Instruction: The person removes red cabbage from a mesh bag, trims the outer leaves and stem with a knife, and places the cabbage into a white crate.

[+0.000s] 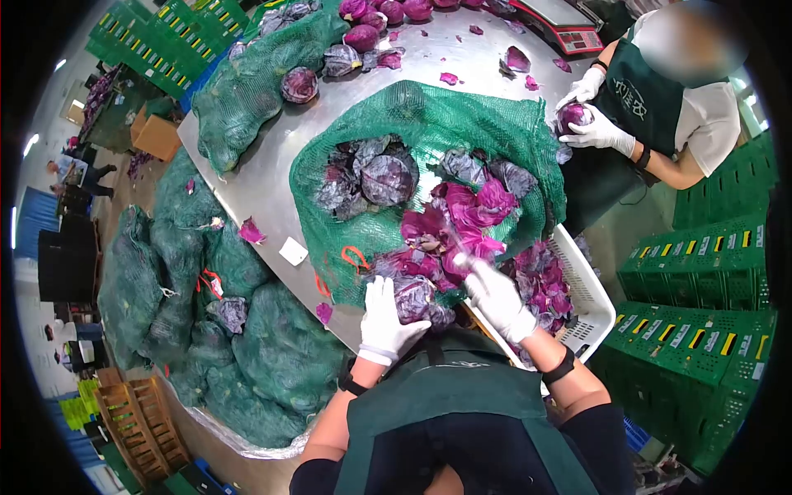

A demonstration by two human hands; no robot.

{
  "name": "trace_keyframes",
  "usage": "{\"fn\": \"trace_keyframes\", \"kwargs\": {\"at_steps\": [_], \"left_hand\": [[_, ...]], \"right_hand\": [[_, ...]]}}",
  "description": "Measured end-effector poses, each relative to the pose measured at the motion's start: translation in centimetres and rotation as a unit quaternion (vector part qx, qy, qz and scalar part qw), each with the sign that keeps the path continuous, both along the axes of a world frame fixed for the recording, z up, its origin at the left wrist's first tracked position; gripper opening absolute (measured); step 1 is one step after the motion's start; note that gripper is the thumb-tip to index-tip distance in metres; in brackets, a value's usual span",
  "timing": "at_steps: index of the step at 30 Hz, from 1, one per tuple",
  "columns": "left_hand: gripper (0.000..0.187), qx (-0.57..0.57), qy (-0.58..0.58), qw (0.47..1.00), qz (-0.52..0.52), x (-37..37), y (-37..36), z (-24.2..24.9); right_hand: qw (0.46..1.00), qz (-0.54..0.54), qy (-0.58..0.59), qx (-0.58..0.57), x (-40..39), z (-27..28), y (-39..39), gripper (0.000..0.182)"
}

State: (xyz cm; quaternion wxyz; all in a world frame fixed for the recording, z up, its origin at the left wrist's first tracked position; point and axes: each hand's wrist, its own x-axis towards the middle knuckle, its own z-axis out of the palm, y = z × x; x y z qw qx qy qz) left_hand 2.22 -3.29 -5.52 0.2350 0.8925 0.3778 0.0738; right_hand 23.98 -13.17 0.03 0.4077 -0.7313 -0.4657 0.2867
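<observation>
My left hand [384,328], in a white glove, grips the side of a red cabbage [415,299] close to my apron. Its fingers and thumb press around the head. To the right of that cabbage is my gloved right hand [500,302], its fingers curled and blurred by motion. A pale streak reaches beyond them; what the hand holds cannot be made out. Both hands are at the near edge of an opened green mesh bag [462,103]. Loose purple leaves [474,206] and other dark red cabbages [388,176] lie on the mesh.
A white crate [590,289] of leaves stands right of my hands. Across the table [285,157], a co-worker's gloved hands [596,130] hold a cabbage. Full mesh bags [280,363] lie at left; green crates [693,338] are stacked at right. A scale [573,40] sits at the back.
</observation>
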Motion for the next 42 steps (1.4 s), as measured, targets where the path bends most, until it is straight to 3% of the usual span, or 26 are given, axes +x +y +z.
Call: {"fn": "trace_keyframes", "kwargs": {"at_steps": [2, 4, 5, 8, 12, 13, 16, 18, 21, 24, 25, 26, 27, 29, 30, 31, 32, 34, 35, 36, 38, 40, 42], "left_hand": [[0.11, -0.025, 0.021, 0.998, 0.044, 0.6, 0.0, -0.3], [0.11, -0.046, 0.045, 0.996, 0.055, 1.2, 0.0, -0.4], [0.11, -0.028, 0.037, 0.997, 0.059, 1.4, -0.2, -0.8], [0.109, -0.014, 0.041, 0.996, 0.072, 1.7, -0.2, -0.6], [0.106, 0.022, 0.033, 0.997, 0.064, 1.6, 0.2, -1.2], [0.105, 0.037, 0.01, 0.997, 0.063, 1.5, 0.0, -1.3], [0.105, 0.055, 0.001, 0.996, 0.064, 1.8, 0.1, -1.4], [0.106, 0.02, 0.0, 0.997, 0.071, 2.1, 0.5, -1.4], [0.109, 0.036, 0.021, 0.998, 0.038, 1.8, -0.2, -2.2], [0.107, 0.084, -0.017, 0.996, 0.024, 1.5, -1.0, -2.6], [0.106, 0.004, 0.007, 1.0, 0.014, 1.7, -1.2, 0.0], [0.105, 0.072, -0.003, 0.996, -0.044, 0.7, -1.1, -1.9], [0.104, -0.057, 0.016, 0.998, -0.016, 1.3, -0.3, 2.9], [0.103, -0.026, -0.018, 1.0, 0.0, -0.5, -1.0, 0.4], [0.107, -0.018, -0.08, 0.996, -0.021, -1.5, -0.5, -2.4], [0.109, -0.055, -0.078, 0.995, 0.001, -1.9, -0.3, -2.5], [0.104, -0.036, -0.159, 0.987, 0.0, -2.5, -0.2, -3.1], [0.101, -0.007, -0.179, 0.984, -0.01, -3.2, -0.1, -3.1], [0.1, -0.028, -0.185, 0.982, -0.013, -3.4, 0.3, -3.3], [0.1, -0.051, -0.189, 0.98, -0.017, -3.6, 0.4, -3.7], [0.09, -0.039, -0.296, 0.954, -0.022, -4.1, 0.5, -5.6], [0.084, -0.171, -0.267, 0.948, 0.035, -4.4, 1.0, -5.5], [0.079, -0.157, -0.264, 0.95, 0.048, -4.7, 1.3, -4.3]], "right_hand": [[0.989, 0.068, -0.092, 0.095, -2.9, -2.6, -1.5, 0.03], [0.982, 0.131, -0.126, -0.043, -4.0, -2.5, -2.1, 0.023], [0.973, 0.137, -0.139, -0.125, -5.0, -6.1, -2.4, 0.016], [0.973, 0.085, -0.195, -0.09, -6.1, -8.3, -0.3, 0.01], [0.972, 0.141, -0.181, -0.06, -5.2, -7.7, -1.4, 0.009], [0.971, 0.137, -0.157, -0.117, -5.5, -8.3, -1.3, 0.011], [0.973, 0.109, -0.14, -0.15, -5.7, -9.8, 0.0, 0.012], [0.971, 0.117, -0.147, -0.15, -5.0, -9.6, 0.5, 0.015], [0.948, 0.181, -0.163, -0.205, -4.6, -9.0, 0.5, 0.023], [0.951, 0.167, -0.176, -0.189, -5.1, -10.3, 0.0, 0.025], [0.959, 0.167, -0.166, -0.156, -5.1, -10.3, -0.3, 0.026], [0.965, 0.134, -0.159, -0.16, -5.4, -10.6, -0.4, 0.029], [0.968, 0.127, -0.135, -0.171, -5.6, -9.3, -0.2, 0.031], [0.975, 0.081, -0.112, -0.176, -6.5, -8.2, -0.8, 0.035], [0.979, 0.074, -0.124, -0.145, -6.6, -10.2, -1.4, 0.048], [0.986, 0.05, -0.082, -0.136, -7.0, -9.4, -1.1, 0.056], [0.99, 0.022, -0.037, -0.133, -7.4, -7.8, -1.2, 0.066], [0.993, 0.043, 0.02, -0.104, -7.9, -6.8, -1.1, 0.079], [0.995, 0.07, -0.066, -0.037, -7.5, -10.4, -1.2, 0.077], [0.996, 0.054, -0.075, -0.015, -8.0, -10.5, -1.1, 0.075], [0.998, 0.029, 0.026, -0.058, -10.0, -5.0, -0.9, 0.074], [0.992, 0.04, -0.117, 0.013, -10.5, -7.0, -0.7, 0.075], [0.989, 0.042, -0.13, -0.046, -11.5, -6.0, -0.1, 0.075]]}}
